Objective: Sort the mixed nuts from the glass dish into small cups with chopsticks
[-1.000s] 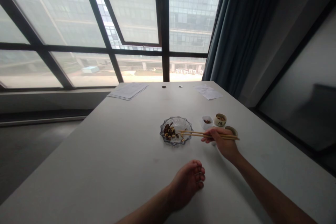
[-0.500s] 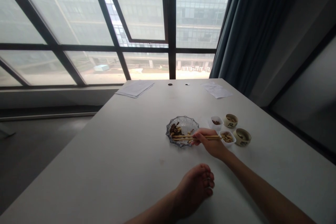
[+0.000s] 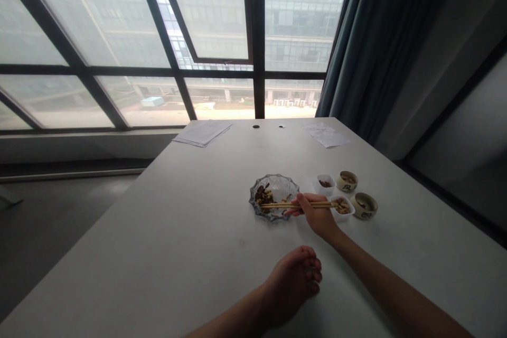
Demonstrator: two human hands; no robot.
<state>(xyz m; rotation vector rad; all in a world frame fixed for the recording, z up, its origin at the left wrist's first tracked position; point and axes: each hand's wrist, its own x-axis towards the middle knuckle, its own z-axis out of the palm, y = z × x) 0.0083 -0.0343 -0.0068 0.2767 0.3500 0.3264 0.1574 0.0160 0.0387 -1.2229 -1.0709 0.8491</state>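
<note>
My right hand [image 3: 315, 215] is closed around a pair of wooden chopsticks [image 3: 280, 205], held nearly level. Their tips reach left into a clear glass bowl with a scalloped rim [image 3: 284, 186], down by the dark and pale dried pieces [image 3: 264, 195] in its left part. A few pale bits lie on the bowl's right side, partly hidden by the hand. Nearer to me, my left hand [image 3: 295, 282] rests on the white table with its fingers curled together, nothing visible in it.
Right of the bowl stand a white tub with dark red bits [image 3: 325, 185], a white tub with pale pieces [image 3: 343, 207] and two cream cups [image 3: 347, 181] [image 3: 365, 206]. Papers [image 3: 204, 133] [image 3: 328, 135] lie at the far corners of the table [image 3: 158, 232], before a window.
The chopsticks have come closer together, and their tips sit slightly higher in the bowl. My left hand stays in place; the whole view has shifted very slightly.
</note>
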